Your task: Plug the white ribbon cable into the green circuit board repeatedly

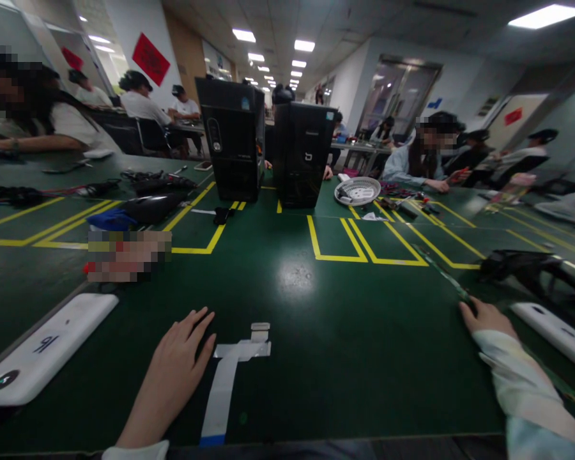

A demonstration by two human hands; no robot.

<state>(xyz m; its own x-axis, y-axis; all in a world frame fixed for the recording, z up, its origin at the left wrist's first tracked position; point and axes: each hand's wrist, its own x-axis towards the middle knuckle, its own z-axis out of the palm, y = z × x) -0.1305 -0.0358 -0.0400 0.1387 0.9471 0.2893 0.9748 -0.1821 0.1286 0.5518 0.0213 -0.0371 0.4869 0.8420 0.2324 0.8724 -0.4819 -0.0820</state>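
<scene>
In the head view, the left hand (184, 361) lies at lower centre-left, palm down, with its fingers loosely apart and nothing clasped. Its thumb tip is at the left end of the white flat ribbon cable (224, 383), which lies at bottom centre-left on the green tabletop (354, 364); whether they touch, I cannot tell. The right hand (489, 319), at lower right, has bent fingers at the near end of the visible upper stretch of a narrow green strip (441, 271); whether it pinches the strip or only touches it, I cannot tell. One white casing (52, 348) lies at lower left, another white casing (558, 331) at the right edge. Two black computer towers (304, 156) stand at upper centre, left of a white basket (338, 191).
</scene>
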